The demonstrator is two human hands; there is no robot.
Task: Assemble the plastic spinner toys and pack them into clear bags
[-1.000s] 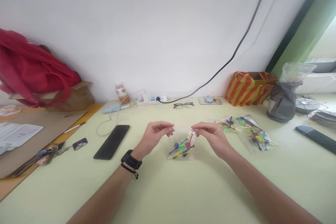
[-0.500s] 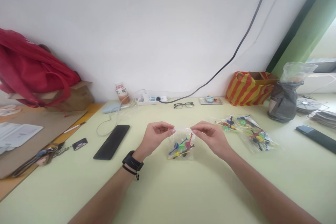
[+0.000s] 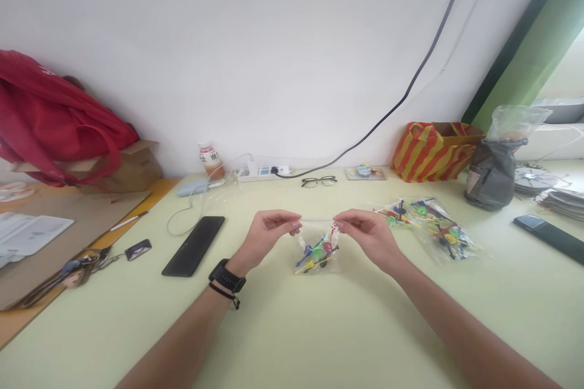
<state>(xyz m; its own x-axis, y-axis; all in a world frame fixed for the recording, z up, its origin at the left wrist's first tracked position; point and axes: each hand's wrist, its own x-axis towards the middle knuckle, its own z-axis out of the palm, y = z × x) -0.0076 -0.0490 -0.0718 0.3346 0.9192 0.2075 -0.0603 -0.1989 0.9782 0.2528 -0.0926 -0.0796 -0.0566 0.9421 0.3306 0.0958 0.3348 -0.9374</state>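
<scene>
The left hand point(image 3: 272, 234) and right hand point(image 3: 367, 237) pinch a clear bag point(image 3: 314, 232) by both ends of its top edge, over the pale green table point(image 3: 292, 328); colourful plastic pieces point(image 3: 318, 254) lie in its lower part. More filled bags point(image 3: 444, 236) lie to the right of the right hand. Along the table's back edge stand a bottle point(image 3: 210, 161), a white power strip point(image 3: 255, 178), glasses point(image 3: 311, 182) and a striped red-and-yellow bag point(image 3: 426, 157). A black phone point(image 3: 194, 246) lies near the left edge, and a keychain point(image 3: 78, 271) straddles that edge.

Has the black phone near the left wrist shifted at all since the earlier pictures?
No: judged against the white power strip, the black phone lies in the same place, at the same slant.
</scene>
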